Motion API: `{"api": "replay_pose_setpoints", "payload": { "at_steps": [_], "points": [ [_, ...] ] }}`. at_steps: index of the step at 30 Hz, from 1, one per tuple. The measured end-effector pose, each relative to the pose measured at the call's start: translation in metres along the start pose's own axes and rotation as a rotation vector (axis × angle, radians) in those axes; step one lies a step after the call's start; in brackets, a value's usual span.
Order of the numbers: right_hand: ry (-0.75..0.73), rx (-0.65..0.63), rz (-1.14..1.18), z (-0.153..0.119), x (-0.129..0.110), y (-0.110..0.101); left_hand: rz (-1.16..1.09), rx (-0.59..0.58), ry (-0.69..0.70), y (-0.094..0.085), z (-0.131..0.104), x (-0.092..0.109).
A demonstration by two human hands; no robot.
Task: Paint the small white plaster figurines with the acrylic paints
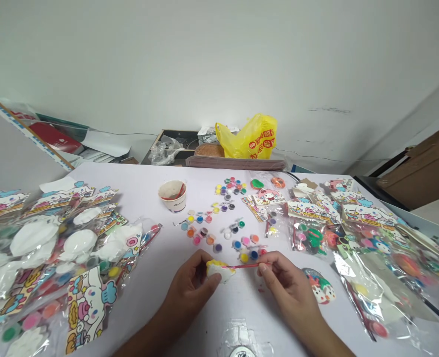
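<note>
Pinching a yellow-and-white figure (224, 276), the left hand (192, 289) is holding it above the table (150, 277), near paint pots (244, 257). The right hand (289, 285) is pinching a red brush (246, 266), its tip touching the figure.

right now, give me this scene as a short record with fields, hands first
left fingers: holding a white piece with yellow along its upper edge
right fingers: holding a red brush, tip at the white piece
ahead: small paint pots
left of pots: paper cup, red stick inside
left side: clear packets
far back: yellow bag
</note>
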State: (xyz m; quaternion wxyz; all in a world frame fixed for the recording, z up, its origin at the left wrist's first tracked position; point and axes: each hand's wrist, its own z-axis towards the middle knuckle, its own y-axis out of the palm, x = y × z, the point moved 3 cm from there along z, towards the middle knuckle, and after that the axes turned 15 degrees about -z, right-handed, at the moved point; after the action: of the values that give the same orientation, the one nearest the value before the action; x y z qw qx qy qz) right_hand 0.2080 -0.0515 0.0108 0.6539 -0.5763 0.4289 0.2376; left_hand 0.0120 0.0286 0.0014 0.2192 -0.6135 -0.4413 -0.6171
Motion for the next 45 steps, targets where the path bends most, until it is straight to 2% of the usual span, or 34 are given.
{"api": "replay_pose_setpoints", "payload": {
  "at_steps": [9, 22, 45],
  "points": [
    [-0.018, 0.019, 0.002, 0.001, -0.002, -0.001, -0.025, -0.002, -0.001, 0.001, 0.0, 0.002],
    [0.003, 0.152, 0.112, -0.007, -0.001, 0.01, -0.106, -0.024, -0.017, 0.001, 0.001, 0.0],
    [-0.038, 0.175, 0.069, -0.006, -0.009, 0.011, -0.082, -0.01, -0.016, 0.0, 0.002, -0.001]
  ]
}}
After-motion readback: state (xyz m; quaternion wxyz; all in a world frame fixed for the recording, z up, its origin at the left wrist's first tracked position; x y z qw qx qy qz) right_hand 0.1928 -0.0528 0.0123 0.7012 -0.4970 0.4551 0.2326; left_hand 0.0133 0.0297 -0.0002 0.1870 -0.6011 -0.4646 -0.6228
